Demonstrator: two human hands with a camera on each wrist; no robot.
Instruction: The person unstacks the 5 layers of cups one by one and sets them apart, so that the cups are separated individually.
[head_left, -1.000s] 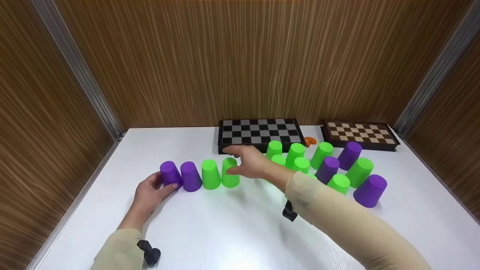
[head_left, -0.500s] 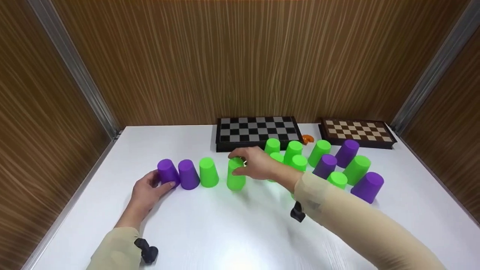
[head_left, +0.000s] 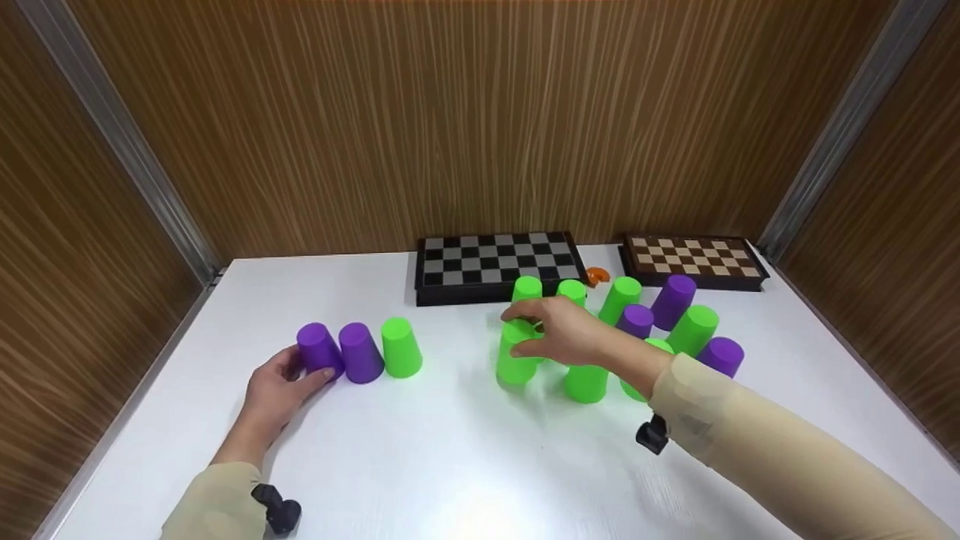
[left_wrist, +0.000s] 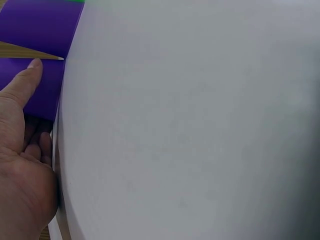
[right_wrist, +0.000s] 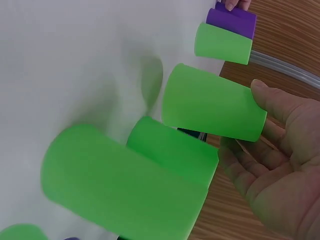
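Upside-down plastic cups stand on a white table. My left hand [head_left: 277, 394] holds the leftmost purple cup [head_left: 319, 349] low on its sides, thumb in front and fingers behind. To its right stand a second purple cup [head_left: 362, 356] and a green cup [head_left: 401, 349], forming a short row. My right hand [head_left: 562, 330] grips another green cup [head_left: 516, 367] near its narrow top end, between thumb and fingers. In the right wrist view this held cup [right_wrist: 215, 102] has its shadow apart from its rim. It is in front of the right-hand group, which the hand partly hides.
Several green cups [head_left: 694, 330] and purple cups [head_left: 673, 301] cluster at the right. Behind them lie a black-and-grey chessboard box [head_left: 499, 259], a brown chessboard box [head_left: 694, 259] and a small orange object [head_left: 597, 275]. Wood-grain panels [head_left: 480, 120] enclose the table.
My right hand has closed on the green cup at the row's right end and carried it right, to the front of the other group. The left hand stays at its purple cup.
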